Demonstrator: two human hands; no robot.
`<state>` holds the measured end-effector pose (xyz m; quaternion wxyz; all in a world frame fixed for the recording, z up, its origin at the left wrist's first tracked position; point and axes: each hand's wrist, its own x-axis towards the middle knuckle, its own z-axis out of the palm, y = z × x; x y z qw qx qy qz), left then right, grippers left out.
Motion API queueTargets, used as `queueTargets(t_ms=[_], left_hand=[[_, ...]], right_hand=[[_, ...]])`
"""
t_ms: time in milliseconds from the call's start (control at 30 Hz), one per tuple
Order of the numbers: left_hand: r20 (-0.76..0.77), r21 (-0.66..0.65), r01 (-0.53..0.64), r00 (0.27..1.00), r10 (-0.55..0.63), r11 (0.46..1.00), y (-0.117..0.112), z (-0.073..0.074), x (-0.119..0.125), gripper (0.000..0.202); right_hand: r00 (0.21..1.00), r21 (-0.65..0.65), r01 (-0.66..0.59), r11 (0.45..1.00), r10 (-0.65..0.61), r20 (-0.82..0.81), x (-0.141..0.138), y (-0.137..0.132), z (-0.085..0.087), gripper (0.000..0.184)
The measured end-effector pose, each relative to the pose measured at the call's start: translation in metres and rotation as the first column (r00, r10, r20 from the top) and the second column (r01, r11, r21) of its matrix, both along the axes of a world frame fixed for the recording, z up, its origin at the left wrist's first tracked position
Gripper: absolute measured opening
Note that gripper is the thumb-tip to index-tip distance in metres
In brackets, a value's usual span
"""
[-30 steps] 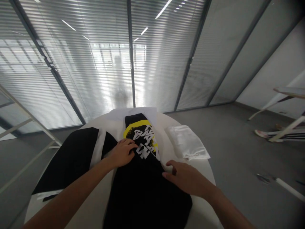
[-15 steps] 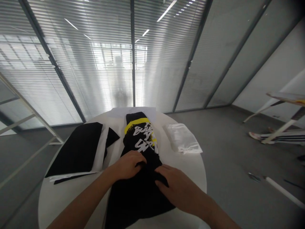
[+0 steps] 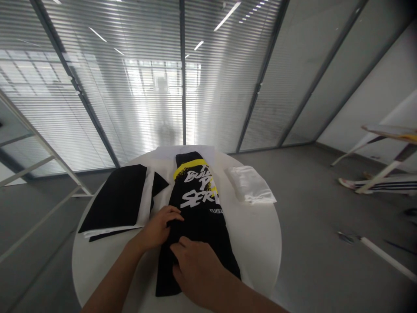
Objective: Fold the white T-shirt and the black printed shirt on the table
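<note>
Left hand (image 3: 159, 226), right hand (image 3: 195, 271) bare; forearms unsleeved.

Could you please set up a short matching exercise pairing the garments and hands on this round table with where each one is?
Things:
1. printed black shirt
2. white folded cloth
3. plain black garment
4. left hand

Places:
A. right side of the table
B. left side of the table
C. middle of the table
D. on the printed shirt's left edge

Pairs: 1-C, 2-A, 3-B, 4-D
</note>
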<state>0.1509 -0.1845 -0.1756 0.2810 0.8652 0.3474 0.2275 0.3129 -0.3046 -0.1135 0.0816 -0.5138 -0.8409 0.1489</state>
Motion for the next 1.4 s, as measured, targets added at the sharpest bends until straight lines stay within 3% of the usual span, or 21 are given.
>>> queueTargets(t_ms=[233,367,400,467,567,667,800,900,1033,1200,1300,1400], left_hand=[[-0.066,-0.069,0.006,0.998,-0.01,0.998,0.006,0.003,-0.011,0.052],[-0.13,-0.013,-0.25,0.96,0.246,0.968,0.006,0.001,-0.01,0.049],[-0.161,-0.029,-0.314,0.939,0.305,0.949,0.006,0.002,-0.009,0.049],[-0.219,-0.099,-0.389,0.906,0.362,0.916,0.006,0.003,-0.007,0.044],[-0.254,-0.175,-0.447,0.882,0.398,0.877,0.001,0.007,-0.003,0.041],[-0.384,-0.153,-0.53,0.81,0.444,0.834,-0.01,0.01,0.004,0.043],[-0.529,-0.103,-0.547,0.738,0.42,0.831,-0.027,0.007,0.012,0.031],[-0.54,-0.098,-0.541,0.734,0.412,0.836,-0.037,0.006,0.013,0.021],[-0.412,-0.172,-0.56,0.788,0.458,0.81,-0.05,0.008,0.008,0.018],[-0.253,-0.376,-0.541,0.841,0.478,0.753,-0.074,0.004,0.006,0.016],[-0.274,-0.394,-0.55,0.835,0.478,0.736,-0.087,-0.002,0.008,0.011],[-0.314,-0.4,-0.541,0.839,0.444,0.739,-0.096,-0.004,0.003,0.019]], right_hand=[[0.997,0.069,-0.073,0.995,0.073,-0.001,-0.023,-0.006,-0.027,0.021],[0.986,-0.056,-0.101,0.993,0.092,-0.14,-0.01,-0.005,-0.019,0.027],[0.985,-0.09,-0.055,0.994,0.039,-0.166,-0.002,-0.003,-0.015,0.028],[0.977,-0.101,0.152,0.983,-0.165,-0.133,0.019,0.005,-0.01,0.03],[0.844,-0.003,0.533,0.846,-0.531,0.076,0.055,0.017,-0.016,0.032],[0.703,0.039,0.678,0.734,-0.662,0.26,0.083,0.021,-0.036,0.033],[0.699,0.009,0.677,0.735,-0.648,0.303,0.093,0.011,-0.058,0.029],[0.722,-0.042,0.673,0.738,-0.644,0.255,0.094,0.003,-0.062,0.03],[0.72,-0.176,0.681,0.711,-0.694,-0.015,0.102,-0.002,-0.054,0.032],[0.628,-0.343,0.648,0.68,-0.732,-0.265,0.106,-0.006,-0.047,0.037],[0.624,-0.366,0.645,0.671,-0.739,-0.255,0.108,-0.011,-0.052,0.031],[0.679,-0.368,0.623,0.69,-0.711,-0.183,0.115,-0.019,-0.059,0.02]])
